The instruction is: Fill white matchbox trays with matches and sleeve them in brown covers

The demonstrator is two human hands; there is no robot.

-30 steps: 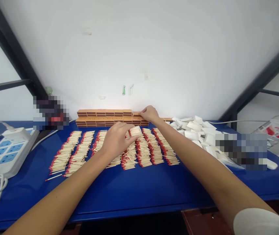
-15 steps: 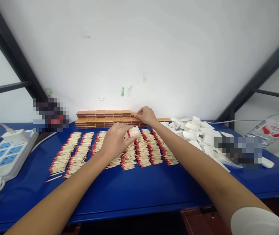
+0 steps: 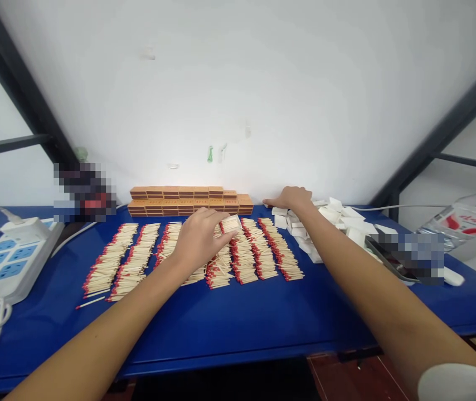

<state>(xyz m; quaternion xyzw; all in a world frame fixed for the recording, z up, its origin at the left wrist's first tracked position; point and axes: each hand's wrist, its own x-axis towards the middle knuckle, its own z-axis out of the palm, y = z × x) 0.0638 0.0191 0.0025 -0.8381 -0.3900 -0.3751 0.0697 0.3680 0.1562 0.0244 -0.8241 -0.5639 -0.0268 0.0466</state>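
My left hand (image 3: 199, 236) is closed around a small white matchbox tray (image 3: 231, 223) filled with matches. It hovers over rows of loose red-tipped matches (image 3: 129, 262) and hides parts of the middle rows. Past the right end of a stack of orange matchboxes (image 3: 179, 206), my right hand (image 3: 294, 199) reaches down with its back toward me. Its thumb points left, and the hand covers the spot where a short row of orange matchboxes lies. Just in front of this hand is a pile of white matchbox trays (image 3: 342, 220).
A white power strip (image 3: 12, 259) with cables lies at the left on the blue table (image 3: 238, 323). At the right are a dark blurred item (image 3: 392, 262) and a clear plastic bottle (image 3: 472, 220). Dark metal bars slant at both sides, and a white wall stands behind.
My right hand has left the upper layer of the orange stack and moved right, to the short matchbox row beside the white trays. The left hand keeps its place with the filled tray.
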